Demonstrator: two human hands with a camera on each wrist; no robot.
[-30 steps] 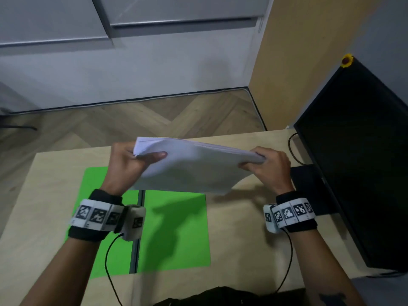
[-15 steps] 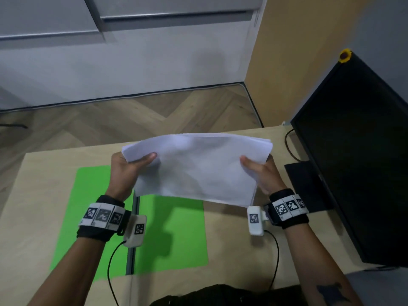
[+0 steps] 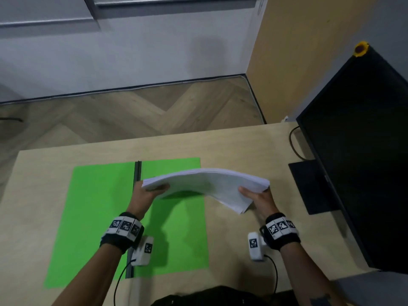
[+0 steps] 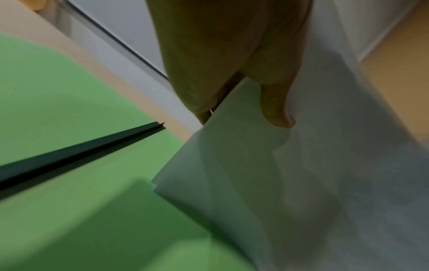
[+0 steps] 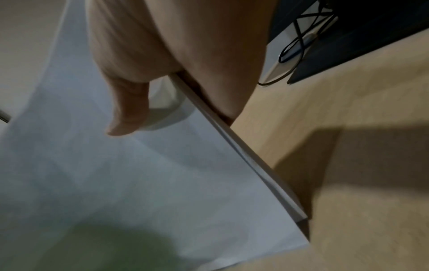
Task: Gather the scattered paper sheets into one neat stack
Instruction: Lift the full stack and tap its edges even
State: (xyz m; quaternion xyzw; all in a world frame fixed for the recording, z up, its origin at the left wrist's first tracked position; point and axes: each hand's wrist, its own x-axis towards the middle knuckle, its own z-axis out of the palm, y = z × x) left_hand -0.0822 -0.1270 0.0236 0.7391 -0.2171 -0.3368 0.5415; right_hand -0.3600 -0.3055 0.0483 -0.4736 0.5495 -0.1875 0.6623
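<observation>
- Spanning most of the head view, the pale wooden desk (image 3: pixel 231 146) has its far edge running left to right, with herringbone wood floor (image 3: pixel 136 111) and a white wall (image 3: pixel 132 54) beyond it
- Along the desk's right side stands a large black flat monitor (image 3: pixel 362 151), tilted across the corner; its dark base (image 3: pixel 313 186) lies on the wood just right of the paper, and a thin black cable (image 3: pixel 294 142) loops behind it
- On the desk's left and middle part lies a bright green rectangular mat (image 3: pixel 95 217), crossed front to back by a narrow dark strip (image 3: pixel 137 171); bare wood borders the mat on the left, far and right sides
- Held above the desk, clear of the surface, is the stack of white paper sheets (image 3: pixel 209 184); it arches upward in the middle, its left end over the mat near the strip, its right end over bare wood between mat and monitor base
- The stack's near right corner dips lowest, and its edges there fan slightly; the right wrist view shows the layered side edge (image 5: pixel 243 155) close together but not perfectly flush
- The left hand (image 3: pixel 145 193) pinches the stack's left end, thumb on the near face and fingers behind; the left wrist view shows the thumb (image 4: pixel 276 102) pressed on the sheet
- The right hand (image 3: pixel 260 199) pinches the right end the same way, thumb (image 5: pixel 130 108) on the paper, the other fingers hidden behind it
- Both wrists carry black bands with printed square markers and a small white camera block
</observation>
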